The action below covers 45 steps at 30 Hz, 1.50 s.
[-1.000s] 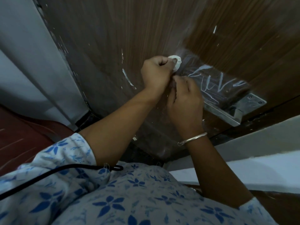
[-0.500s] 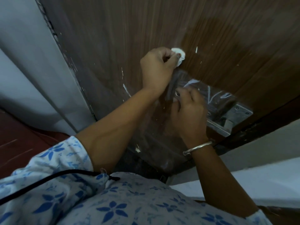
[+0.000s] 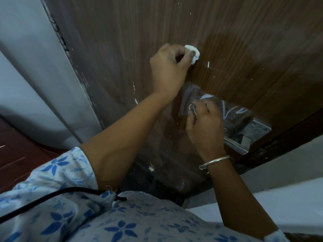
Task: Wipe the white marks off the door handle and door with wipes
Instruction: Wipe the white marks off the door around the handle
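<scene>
The brown wooden door (image 3: 174,23) fills the upper view, flecked with small white marks (image 3: 208,64). My left hand (image 3: 168,69) is shut on a crumpled white wipe (image 3: 71,49), pressing it against the door above the handle. The metal door handle (image 3: 232,119), wrapped in clear plastic with white streaks on it, sits at the right. My right hand (image 3: 204,124) grips the handle's near end; a silver bangle is on that wrist. A darker damp patch shows on the wood right of the wipe.
The handle's metal backplate (image 3: 260,129) with screws is at the door's edge. A grey wall and chipped door frame (image 3: 35,75) stand at the left. A white ledge (image 3: 279,212) lies at the lower right. A black cable (image 3: 52,198) crosses my floral sleeve.
My left hand has carried the wipe up the door, away from the handle's end to the wood above it. My right hand has stayed on the handle.
</scene>
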Motion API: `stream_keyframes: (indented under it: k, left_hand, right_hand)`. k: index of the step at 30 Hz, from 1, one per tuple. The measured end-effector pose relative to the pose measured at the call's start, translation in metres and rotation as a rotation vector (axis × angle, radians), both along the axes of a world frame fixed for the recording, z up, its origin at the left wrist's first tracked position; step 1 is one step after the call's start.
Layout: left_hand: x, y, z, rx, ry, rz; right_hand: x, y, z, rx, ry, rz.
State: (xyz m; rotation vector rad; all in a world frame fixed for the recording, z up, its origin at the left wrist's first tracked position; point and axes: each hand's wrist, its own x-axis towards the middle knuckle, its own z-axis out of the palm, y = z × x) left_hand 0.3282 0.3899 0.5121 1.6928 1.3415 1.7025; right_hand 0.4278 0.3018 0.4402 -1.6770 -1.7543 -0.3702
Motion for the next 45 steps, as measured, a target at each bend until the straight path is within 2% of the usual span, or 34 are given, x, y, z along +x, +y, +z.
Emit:
stream_keyframes:
  k: [4,11,17,21,24,28,31,35,45]
  left_hand:
    - [-0.004,0.001,-0.018,-0.008,0.024,-0.016]
    - [-0.007,-0.006,-0.079,-0.308,0.036,-0.097]
    - [-0.006,-0.002,-0.087,-0.364,-0.015,-0.117]
    - [-0.007,-0.005,-0.102,-0.433,0.010,-0.168]
    - [-0.007,-0.005,-0.114,-0.537,0.032,-0.191]
    - [-0.005,-0.003,-0.113,-0.561,0.014,-0.181]
    - [-0.004,-0.003,-0.107,-0.542,-0.013,-0.187]
    - [-0.003,-0.005,-0.101,-0.480,-0.027,-0.211]
    - [0.002,-0.013,-0.118,-0.600,-0.181,-0.096]
  right_hand:
    - [0.002,0.000,-0.002,0.014,0.000,-0.011]
    - [0.010,-0.008,-0.006,-0.032,-0.044,-0.079]
    - [-0.008,-0.014,-0.011,0.057,-0.133,0.023]
    - [-0.026,-0.016,-0.023,-0.114,-0.095,0.113]
    - [-0.024,-0.015,-0.031,-0.215,-0.063,0.086]
    - [-0.017,-0.011,-0.038,-0.315,0.026,0.031]
    - [-0.019,-0.010,-0.037,-0.282,0.076,0.044]
    - [-0.022,-0.009,-0.035,-0.254,0.072,0.058]
    - [-0.013,-0.018,-0.052,-0.316,0.049,0.045]
